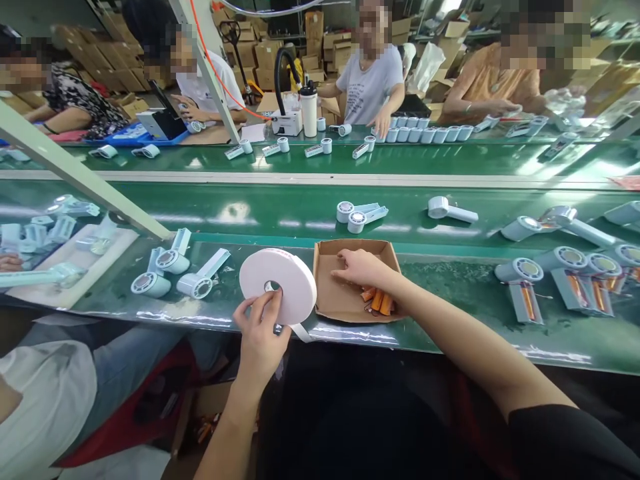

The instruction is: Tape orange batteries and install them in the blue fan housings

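My left hand [263, 330] grips a large roll of white tape [295, 287], its fingers at the core hole, and a loose tape end [301, 332] hangs below the roll. Inside a shallow cardboard box [330, 303] reaches my right hand [363, 268], palm down, fingers partly apart, with nothing visible in them. Several orange battery cells [381, 301] with wires lie in the box's near right corner, beneath my right wrist. Left of the tape roll rest several pale blue handheld fan bodies [196, 285]. More fan bodies with orange cells in their open handles [527, 300] lie to the right.
A green conveyor belt [280, 210] runs across beyond the box, carrying more fan bodies [357, 220]. A slanted metal post [85, 170] stands at the left. Several people work across the line, among boxes and a white tumbler [309, 113]. Another person [45, 400] sits close on my left.
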`<state>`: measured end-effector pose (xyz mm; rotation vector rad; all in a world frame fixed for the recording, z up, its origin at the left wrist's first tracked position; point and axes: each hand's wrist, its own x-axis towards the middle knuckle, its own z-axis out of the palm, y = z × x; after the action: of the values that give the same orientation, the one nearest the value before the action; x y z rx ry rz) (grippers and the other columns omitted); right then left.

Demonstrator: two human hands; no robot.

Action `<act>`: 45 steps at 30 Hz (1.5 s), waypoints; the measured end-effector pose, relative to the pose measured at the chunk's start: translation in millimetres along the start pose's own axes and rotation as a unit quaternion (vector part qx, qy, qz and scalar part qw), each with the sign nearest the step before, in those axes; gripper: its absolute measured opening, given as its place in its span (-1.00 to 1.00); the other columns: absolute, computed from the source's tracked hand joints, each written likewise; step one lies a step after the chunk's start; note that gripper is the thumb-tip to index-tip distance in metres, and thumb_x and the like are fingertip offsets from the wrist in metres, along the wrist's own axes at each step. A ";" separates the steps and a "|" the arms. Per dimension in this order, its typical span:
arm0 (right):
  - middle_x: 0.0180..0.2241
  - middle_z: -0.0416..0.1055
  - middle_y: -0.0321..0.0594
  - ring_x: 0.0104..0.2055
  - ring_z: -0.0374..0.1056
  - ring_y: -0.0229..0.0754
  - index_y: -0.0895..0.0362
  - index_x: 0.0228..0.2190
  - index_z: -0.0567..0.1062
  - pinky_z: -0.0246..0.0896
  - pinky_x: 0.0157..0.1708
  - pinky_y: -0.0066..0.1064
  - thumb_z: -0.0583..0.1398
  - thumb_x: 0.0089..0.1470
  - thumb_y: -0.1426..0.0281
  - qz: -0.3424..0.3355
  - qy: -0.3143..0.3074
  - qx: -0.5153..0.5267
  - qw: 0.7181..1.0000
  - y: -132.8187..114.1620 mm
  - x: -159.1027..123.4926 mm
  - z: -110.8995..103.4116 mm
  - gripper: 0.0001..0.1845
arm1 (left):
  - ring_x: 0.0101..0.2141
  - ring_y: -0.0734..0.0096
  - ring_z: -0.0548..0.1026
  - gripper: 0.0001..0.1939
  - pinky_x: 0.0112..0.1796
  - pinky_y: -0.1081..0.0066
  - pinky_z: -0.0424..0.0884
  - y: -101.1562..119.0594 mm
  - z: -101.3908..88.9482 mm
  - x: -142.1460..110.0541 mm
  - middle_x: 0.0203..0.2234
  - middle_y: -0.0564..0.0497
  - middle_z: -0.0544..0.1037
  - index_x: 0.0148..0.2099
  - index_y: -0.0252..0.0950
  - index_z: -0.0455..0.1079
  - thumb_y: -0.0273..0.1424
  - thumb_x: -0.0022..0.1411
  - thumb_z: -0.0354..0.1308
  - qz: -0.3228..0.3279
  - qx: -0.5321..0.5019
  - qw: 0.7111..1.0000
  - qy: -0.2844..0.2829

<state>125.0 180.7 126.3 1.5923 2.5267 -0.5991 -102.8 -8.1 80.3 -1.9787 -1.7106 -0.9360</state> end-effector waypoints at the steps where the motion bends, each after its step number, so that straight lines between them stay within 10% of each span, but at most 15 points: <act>1: -0.01 0.62 0.13 0.00 0.59 0.19 0.20 0.07 0.50 0.44 -0.11 -0.22 0.26 0.29 0.12 0.014 0.002 -0.023 1.000 -1.0 -1.3 1.6 -0.52 | 0.04 -0.03 0.34 -0.30 0.10 0.04 0.38 -0.5 0.7 0.1 0.02 -0.20 0.54 0.37 -0.22 0.31 -0.65 0.21 0.21 0.003 0.001 1.000 -0.002; 7: -0.04 0.59 0.36 0.04 0.58 0.34 0.32 0.09 0.43 0.46 -0.06 -0.07 0.22 0.33 0.27 0.067 0.040 -0.062 0.995 3.1 -4.3 7.8 -0.57 | 0.04 -0.04 0.35 -0.28 0.09 0.03 0.37 3.0 3.5 -0.6 0.01 -0.19 0.56 0.40 -0.18 0.29 -0.65 0.23 0.20 0.009 0.002 1.000 -0.006; 12: -0.07 0.65 0.02 -0.03 0.61 0.06 0.17 0.07 0.51 0.46 -0.02 -0.23 0.29 0.30 0.29 -0.037 0.053 0.064 0.996 12.5 -14.6 0.5 -0.64 | 0.04 -0.05 0.37 -0.28 0.11 0.01 0.34 5.2 -4.6 -2.6 0.02 -0.16 0.58 0.38 -0.13 0.36 -0.65 0.21 0.18 -0.011 0.005 0.999 -0.032; 18: -0.42 0.57 -0.25 -0.41 0.51 -0.13 0.14 -0.21 0.60 0.45 -0.39 -0.31 0.49 -0.03 0.00 -0.170 0.086 0.503 0.843 1.4 -55.4 -6.8 -0.47 | 0.05 -0.04 0.36 -0.35 0.11 0.07 0.33 5.7 -19.5 2.6 0.03 -0.12 0.62 0.34 -0.12 0.46 -0.65 0.26 0.18 0.025 0.020 0.998 -0.060; 25: -0.40 0.59 -0.28 -0.30 0.54 -0.10 0.11 -0.36 0.62 0.48 -0.23 -0.31 0.46 0.06 0.09 -0.190 0.047 0.478 0.856 -9.2 -81.3 -5.6 -0.65 | -0.03 0.06 0.36 -0.29 0.03 0.18 0.34 3.7 -32.0 23.4 -0.01 -0.06 0.66 0.42 -0.11 0.38 -0.67 0.29 0.19 0.104 0.040 0.992 -0.051; 28: -0.25 0.67 -0.23 -0.17 0.60 -0.04 0.10 -0.20 0.67 0.54 -0.08 -0.23 0.47 0.01 0.15 -0.180 0.030 0.580 0.794 -11.7 -82.9 3.6 -0.63 | -0.05 0.04 0.34 -0.26 0.04 0.15 0.33 11.1 -31.4 32.1 -0.04 -0.05 0.66 0.44 -0.08 0.34 -0.64 0.29 0.24 0.123 0.040 0.991 -0.039; 33: -0.13 0.69 -0.08 -0.15 0.62 -0.03 0.08 -0.14 0.63 0.60 -0.15 -0.23 0.49 -0.07 0.04 -0.046 0.262 0.747 0.610 -32.2 -75.4 39.8 -0.47 | -0.10 0.01 0.35 -0.28 0.02 0.05 0.35 48.7 -14.4 26.6 -0.17 -0.16 0.57 0.40 -0.23 0.37 -0.34 0.24 0.42 0.075 -0.002 0.997 0.010; 36: -0.11 0.67 -0.09 -0.08 0.62 0.00 0.07 -0.17 0.61 0.62 -0.14 -0.21 0.49 -0.05 0.05 -0.026 0.346 0.740 0.576 -5.8 -76.4 29.1 -0.52 | -0.08 0.01 0.39 -0.37 0.02 0.06 0.40 35.5 -9.4 13.8 -0.18 -0.13 0.52 0.30 -0.19 0.48 -0.29 0.20 0.41 0.020 -0.061 0.997 -0.032; 41: -0.03 0.62 -0.25 0.05 0.56 -0.17 -0.03 -0.19 0.58 0.59 -0.07 -0.36 0.41 0.12 0.15 -0.054 0.558 0.672 0.485 102.4 -104.3 -20.1 -0.74 | 0.03 -0.15 0.45 -0.39 0.16 -0.08 0.36 -72.7 -12.1 4.8 -0.06 -0.19 0.58 0.13 -0.19 0.59 0.00 0.10 0.37 -0.107 -0.042 0.983 -0.144; 45: -0.17 0.65 -0.36 -0.15 0.63 -0.23 -0.07 -0.12 0.57 0.58 -0.26 -0.49 0.55 -0.05 0.24 -0.018 0.511 0.703 0.495 145.0 -134.2 -0.3 -0.54 | 0.11 -0.17 0.47 -0.45 0.20 -0.09 0.35 -91.6 3.2 40.3 0.01 -0.18 0.62 0.07 -0.18 0.59 0.07 0.20 0.25 -0.145 -0.057 0.976 -0.149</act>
<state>313.6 121.9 124.8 2.8999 2.3478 -3.1737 -188.8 41.8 91.9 -2.0631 -2.2055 -0.8813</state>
